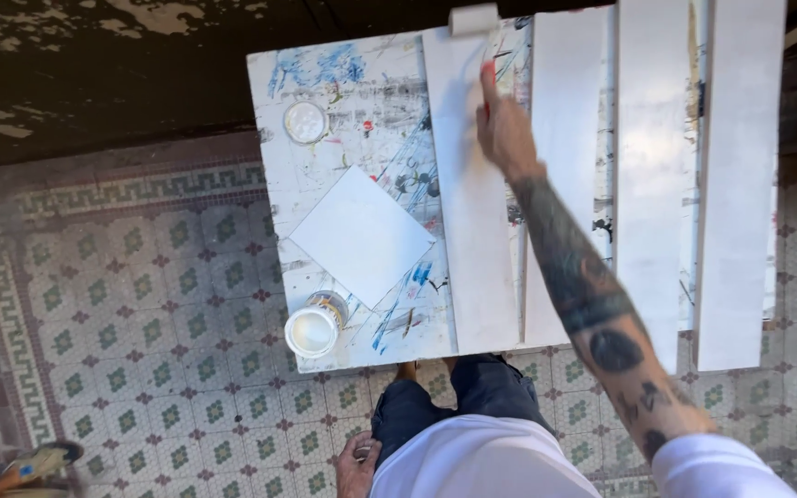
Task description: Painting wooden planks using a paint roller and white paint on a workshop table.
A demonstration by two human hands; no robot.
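Note:
My right hand reaches far across a paint-stained white table and grips the red handle of a small paint roller. The roller's white head rests at the far end of a long white board. Three more white boards lie side by side to the right. My left hand hangs low by my dark trousers, fingers loosely curled, holding nothing I can see.
An open can of white paint stands at the table's near left corner, its round lid lying farther back. A white square panel lies between them. The floor is patterned tile. A sandalled foot shows at bottom left.

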